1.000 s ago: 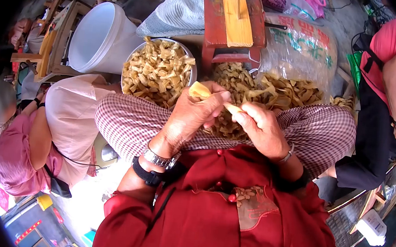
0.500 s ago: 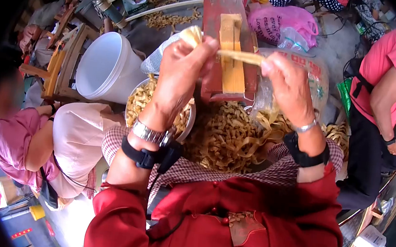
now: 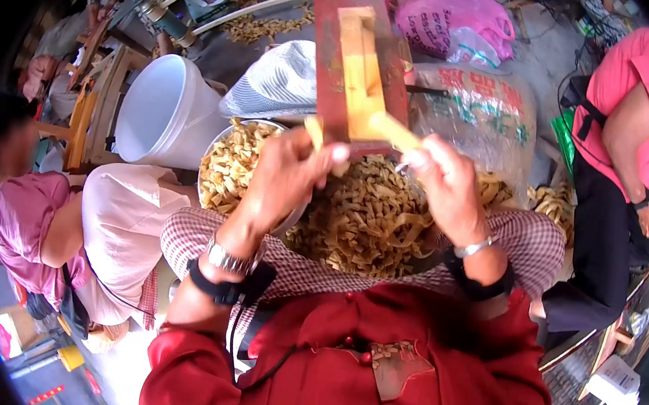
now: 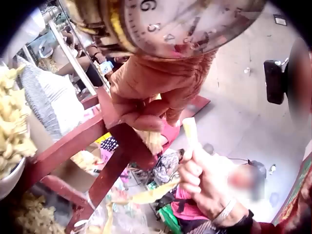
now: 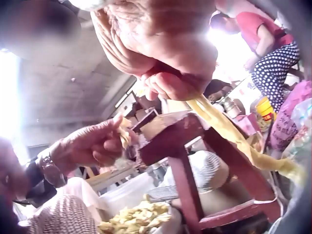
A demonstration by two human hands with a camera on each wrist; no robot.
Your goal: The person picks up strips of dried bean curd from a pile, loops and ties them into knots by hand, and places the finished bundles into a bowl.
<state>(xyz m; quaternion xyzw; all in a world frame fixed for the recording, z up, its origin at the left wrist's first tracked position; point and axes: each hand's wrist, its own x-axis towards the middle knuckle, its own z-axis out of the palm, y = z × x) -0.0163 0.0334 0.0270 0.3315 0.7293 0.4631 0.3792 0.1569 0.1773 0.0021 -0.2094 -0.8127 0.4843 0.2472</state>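
Observation:
My left hand (image 3: 288, 179) pinches a short, folded pale-yellow strip piece (image 3: 314, 131) between thumb and fingers. My right hand (image 3: 451, 187) grips a longer pale-yellow strip (image 3: 395, 130) whose end points toward the wooden board (image 3: 361, 81). In the right wrist view, that strip (image 5: 234, 136) hangs down from the curled fingers. The two hands are apart, at the near end of a red wooden bench (image 3: 327, 54) that bears the board. Below them lies a heap of folded strip pieces (image 3: 369, 226); a white bowl of similar pieces (image 3: 234, 163) sits left of it.
A white bucket (image 3: 161, 109) and a striped mesh sack (image 3: 277, 81) stand at the left. Right of the bench are a clear plastic sack (image 3: 473, 115) and a pink bag (image 3: 455, 24). People sit close on either side; checked trouser legs (image 3: 523, 245) flank the heap.
From near the lap, my hands rose over the bench with a strip stretched between them, then came down and parted. Now each hand holds its own piece.

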